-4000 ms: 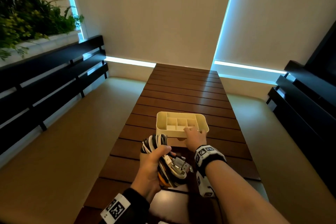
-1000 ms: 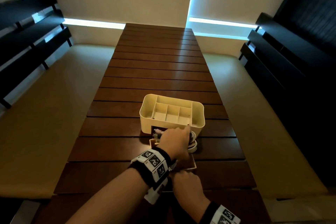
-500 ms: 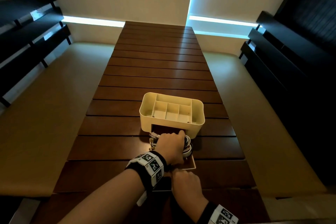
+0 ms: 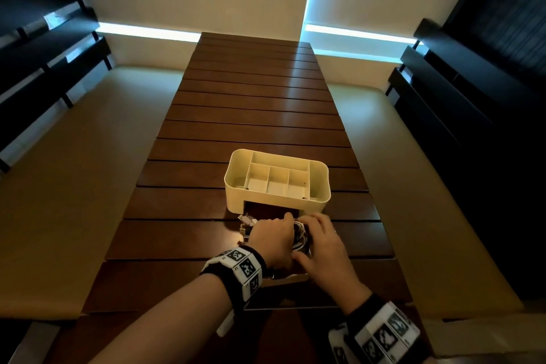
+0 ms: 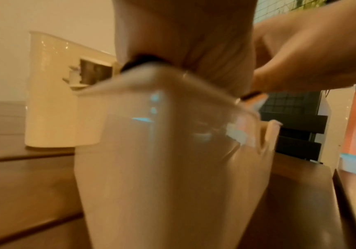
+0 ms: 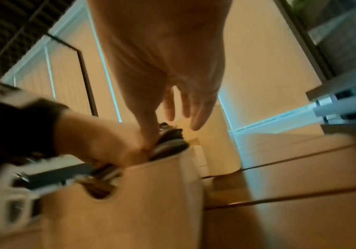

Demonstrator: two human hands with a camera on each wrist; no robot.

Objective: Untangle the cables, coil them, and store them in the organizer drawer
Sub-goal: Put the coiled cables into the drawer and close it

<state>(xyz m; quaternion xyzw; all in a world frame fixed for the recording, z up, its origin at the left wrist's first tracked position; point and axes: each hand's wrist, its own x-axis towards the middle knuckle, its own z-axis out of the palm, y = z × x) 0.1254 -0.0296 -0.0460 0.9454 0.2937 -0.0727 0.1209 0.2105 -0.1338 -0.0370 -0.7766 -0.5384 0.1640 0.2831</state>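
Note:
A cream organizer (image 4: 323, 183) stands on the slatted wooden table (image 4: 254, 115), and its drawer (image 4: 292, 278) is pulled out toward me. Coiled black and white cables (image 4: 300, 235) lie in the drawer, with connectors (image 4: 246, 220) sticking out at the left. My left hand (image 4: 273, 238) curls over the bundle and grips it. My right hand (image 4: 320, 241) rests beside it with fairly straight fingers, thumb on the cables (image 6: 168, 143). The right wrist view shows the drawer front (image 6: 130, 202) with its notch. In the left wrist view the drawer wall (image 5: 173, 168) hides most of the cables.
Beige cushioned benches run along the left (image 4: 74, 171) and right (image 4: 413, 186) of the table, backed by dark slatted rails. The long tabletop stretches on past the organizer (image 5: 49, 109) to the wall.
My right hand has moved from the drawer's near edge forward onto the cables beside the left hand. The left hand has stayed on the bundle in the drawer.

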